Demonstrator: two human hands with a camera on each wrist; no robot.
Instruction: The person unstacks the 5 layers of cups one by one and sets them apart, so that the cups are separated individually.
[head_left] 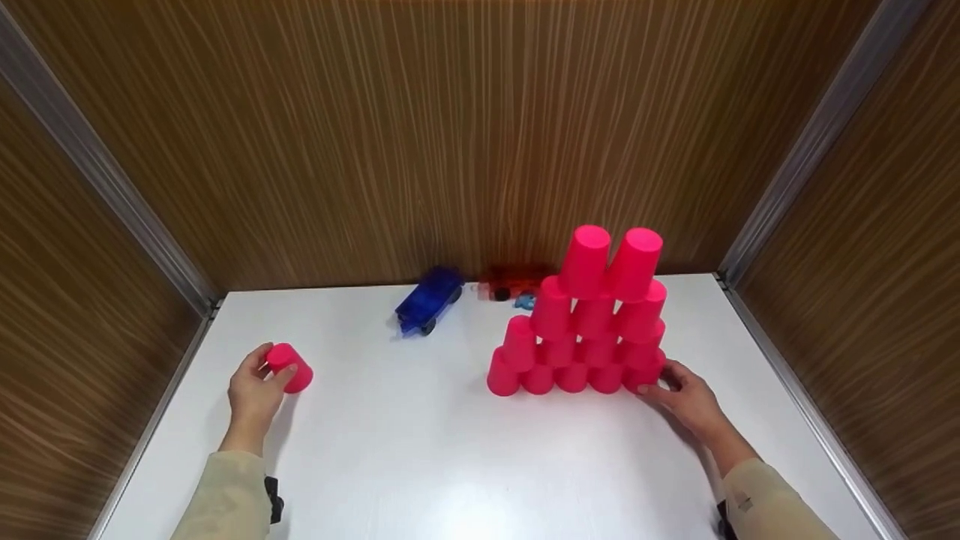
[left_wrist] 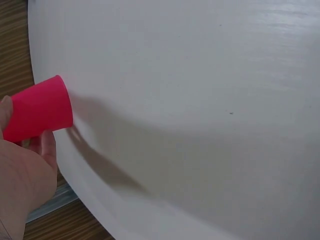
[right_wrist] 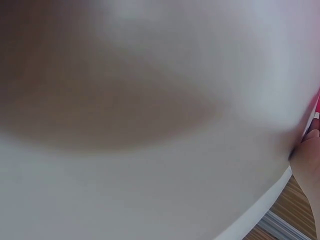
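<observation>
At the left of the head view, my left hand (head_left: 253, 394) grips a bright pink plastic cup (head_left: 292, 369), thumb on the near side. The left wrist view shows this cup (left_wrist: 42, 107) with its wide rim pointing away from the palm, close over the table. To the right stands a pyramid of matching upside-down pink cups (head_left: 595, 319), in stepped rows with two cups on top. My right hand (head_left: 690, 401) holds the lowest right cup (head_left: 643, 375) between thumb and fingers. In the right wrist view only part of that hand (right_wrist: 309, 157) shows at the edge.
A dark blue toy car (head_left: 430, 301) sits near the back wall. Behind the pyramid are a red toy vehicle (head_left: 504, 289) and a small light-blue object (head_left: 525, 301), partly hidden. Wood-patterned panels (head_left: 450, 135) enclose the white table (head_left: 390, 442) at the back and sides.
</observation>
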